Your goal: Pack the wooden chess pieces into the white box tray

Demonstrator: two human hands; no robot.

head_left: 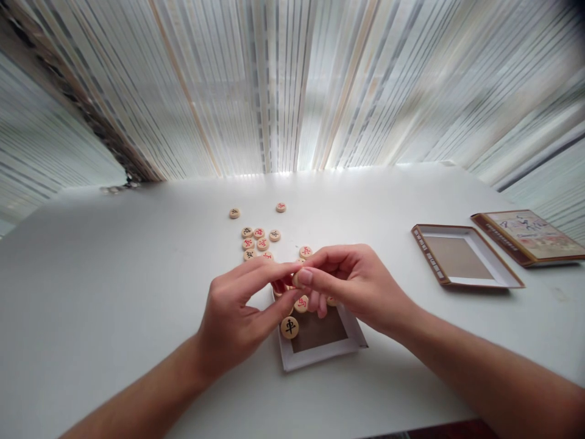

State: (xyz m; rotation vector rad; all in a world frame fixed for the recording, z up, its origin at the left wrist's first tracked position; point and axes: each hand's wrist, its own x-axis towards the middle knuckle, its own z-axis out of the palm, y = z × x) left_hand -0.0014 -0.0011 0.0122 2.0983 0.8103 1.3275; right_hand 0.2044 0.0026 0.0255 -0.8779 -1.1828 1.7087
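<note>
My right hand [354, 283] pinches a round wooden xiangqi piece [297, 279], seen edge-on, between thumb and fingers. The fingers of my left hand [247, 299] curl in from the other side, their tips meeting at that piece; what lies inside their grip is mostly hidden. Both hands are above an open shallow box tray [324, 349] with a brown bottom and white rim. At its left side lies a piece with a black character [289, 327], and a red-marked piece [301, 303] sits just below my fingers. Other pieces there are partly covered by my hands.
Several loose xiangqi pieces [259, 233] lie beyond my hands, with a black-marked one [234, 213] and a red-marked one [281, 207] farther back. On the right are another open tray [457, 256] and a printed box lid [534, 235]. Striped curtains [283, 91] hang behind the white table [137, 274].
</note>
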